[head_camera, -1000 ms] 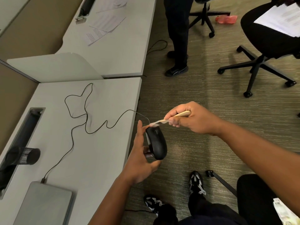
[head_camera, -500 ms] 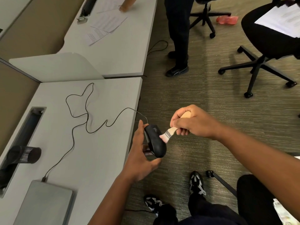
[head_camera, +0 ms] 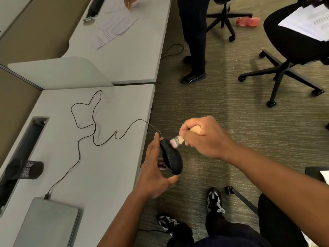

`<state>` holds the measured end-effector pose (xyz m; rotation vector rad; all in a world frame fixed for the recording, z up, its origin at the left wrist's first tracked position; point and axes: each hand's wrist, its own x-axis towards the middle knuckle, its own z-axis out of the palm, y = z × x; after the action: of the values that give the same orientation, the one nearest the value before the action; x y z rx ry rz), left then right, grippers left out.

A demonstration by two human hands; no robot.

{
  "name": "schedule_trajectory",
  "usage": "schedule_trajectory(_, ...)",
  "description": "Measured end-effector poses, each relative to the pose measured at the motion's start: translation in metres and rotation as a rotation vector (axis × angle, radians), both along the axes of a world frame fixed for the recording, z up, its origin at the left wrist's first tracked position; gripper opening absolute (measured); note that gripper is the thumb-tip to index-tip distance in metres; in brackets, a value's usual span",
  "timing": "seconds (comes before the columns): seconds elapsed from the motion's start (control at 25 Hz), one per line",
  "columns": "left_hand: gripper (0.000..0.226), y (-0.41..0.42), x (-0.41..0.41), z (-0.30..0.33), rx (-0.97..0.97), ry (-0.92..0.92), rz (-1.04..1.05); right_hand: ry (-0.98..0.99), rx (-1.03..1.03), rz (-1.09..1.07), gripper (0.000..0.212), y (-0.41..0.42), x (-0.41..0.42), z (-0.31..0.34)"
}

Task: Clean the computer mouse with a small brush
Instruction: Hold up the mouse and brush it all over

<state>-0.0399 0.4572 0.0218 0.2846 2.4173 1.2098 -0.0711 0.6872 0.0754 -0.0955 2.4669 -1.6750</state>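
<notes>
My left hand [head_camera: 154, 168] holds a black computer mouse [head_camera: 171, 158] just past the desk's right edge, over the carpet. The mouse's thin black cable [head_camera: 85, 125] loops over the grey desk [head_camera: 106, 168] to a plug at a closed grey laptop [head_camera: 48, 223]. My right hand [head_camera: 204, 138] grips a small wooden-handled brush [head_camera: 178, 140]. Its pale bristles touch the front top end of the mouse. Most of the handle is hidden in my fist.
A black mesh cup [head_camera: 25, 170] lies by the desk's cable slot [head_camera: 23, 150]. Papers [head_camera: 114, 27] lie on the far desk. A person's legs [head_camera: 194, 38] stand beside it. Office chairs [head_camera: 292, 56] stand on the carpet at right. My own feet [head_camera: 214, 200] are below.
My right hand swung the brush from above the mouse's front down along its side, then back up to its front end. My left hand kept holding the mouse almost still.
</notes>
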Motion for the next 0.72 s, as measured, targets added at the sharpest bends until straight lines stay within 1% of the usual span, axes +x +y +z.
schedule_trajectory(0.04, 0.145, 0.0, 0.0, 0.0, -0.001, 0.002, -0.003, 0.035, -0.008, -0.017, 0.019, -0.002, -0.002, 0.001)
schedule_trajectory(0.12, 0.145, 0.001, -0.001, 0.0, 0.001, 0.005, 0.001, 0.064, 0.016, 0.023, 0.019, -0.007, -0.003, 0.003)
schedule_trajectory(0.24, 0.146, -0.001, -0.003, 0.0, -0.004, 0.007, 0.013, -0.015, 0.073, 0.102, 0.021, -0.007, -0.003, 0.0)
schedule_trajectory(0.32, 0.146, -0.004, -0.003, 0.0, -0.006, 0.007, 0.02, -0.057, 0.067, 0.097, 0.022, -0.003, -0.004, 0.0)
schedule_trajectory(0.44, 0.146, -0.004, -0.003, 0.001, -0.02, 0.008, -0.006, 0.031, -0.016, 0.011, 0.018, -0.003, -0.005, 0.001)
schedule_trajectory(0.52, 0.146, -0.004, -0.004, 0.001, -0.019, 0.013, -0.008, 0.041, -0.01, 0.038, 0.017, -0.007, -0.006, 0.002)
schedule_trajectory(0.6, 0.146, -0.003, -0.004, 0.0, -0.018, 0.023, -0.011, -0.023, 0.032, 0.096, 0.017, -0.008, -0.006, 0.0)
schedule_trajectory(0.68, 0.146, -0.005, -0.003, -0.003, -0.013, 0.022, 0.001, -0.114, 0.029, 0.126, 0.018, -0.001, -0.007, -0.001)
schedule_trajectory(0.72, 0.146, -0.006, -0.003, -0.003, -0.007, 0.024, 0.004, -0.129, 0.016, 0.119, 0.018, 0.001, -0.007, -0.001)
